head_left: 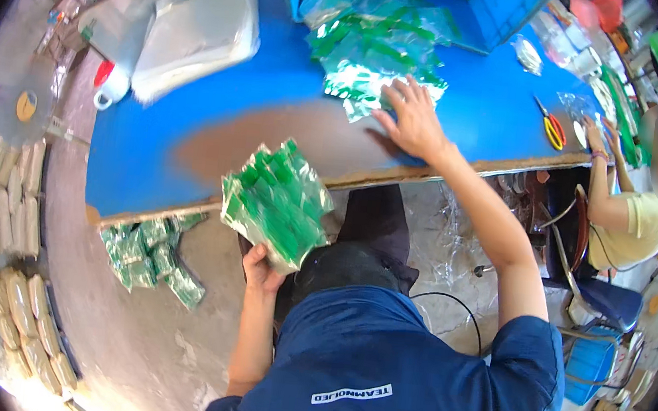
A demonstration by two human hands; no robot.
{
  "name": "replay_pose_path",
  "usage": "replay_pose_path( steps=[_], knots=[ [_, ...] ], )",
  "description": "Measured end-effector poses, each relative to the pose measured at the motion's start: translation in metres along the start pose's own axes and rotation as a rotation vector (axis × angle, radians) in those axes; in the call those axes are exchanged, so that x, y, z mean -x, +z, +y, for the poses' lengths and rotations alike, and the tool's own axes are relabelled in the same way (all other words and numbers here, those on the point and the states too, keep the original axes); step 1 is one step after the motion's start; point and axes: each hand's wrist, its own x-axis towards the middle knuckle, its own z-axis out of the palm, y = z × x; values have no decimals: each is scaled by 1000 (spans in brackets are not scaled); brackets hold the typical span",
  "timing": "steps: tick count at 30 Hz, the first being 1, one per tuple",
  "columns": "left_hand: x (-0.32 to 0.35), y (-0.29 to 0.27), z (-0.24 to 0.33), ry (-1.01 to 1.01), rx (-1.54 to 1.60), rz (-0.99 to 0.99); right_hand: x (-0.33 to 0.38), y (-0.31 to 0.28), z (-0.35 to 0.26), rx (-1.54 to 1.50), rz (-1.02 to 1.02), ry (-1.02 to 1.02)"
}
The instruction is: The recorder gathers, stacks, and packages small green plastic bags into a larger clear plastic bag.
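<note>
I see my left hand (261,266) below the edge of the blue desk (193,123), its fingers closed around the lower end of a stack of green and silver packets (277,204), which fans out above the grip. My right hand (414,122) lies flat on the desk with its fingers spread and released, the fingertips touching the near edge of a loose heap of the same packets (373,50) farther back on the desk.

I judge these packets to be light, thin and floppy, with a glossy film that will slide easily, one sheet over another. The stack in my left hand is splaying at the top, so a pinch at one end looks weak; I would take it across the middle, thumb on one face and fingers on the other, squeezing enough to stop the layers slipping. For the heap, pressing flat and drawing packets toward the desk edge seems safer than pinching a slick corner.

More packets (151,255) lie on the floor beneath the desk edge.
</note>
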Motion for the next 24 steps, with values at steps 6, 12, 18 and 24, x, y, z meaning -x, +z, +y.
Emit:
replay_pose_path(
  steps=[6, 12, 18, 24],
  knots=[
    [-9, -2, 10, -44, -75, 47, 41, -18, -104, -678, -293, -390],
    [-6, 14, 8, -15, -115, 81, 35, -10, -144, -1093, -220, 58],
    [-26, 68, 29, 345, -655, 15, 18, -20, -150, -1247, -256, 43],
    [-97, 128, 89, 371, -1308, -263, -27, -39, -132, -1305, -61, -114]
  ],
)
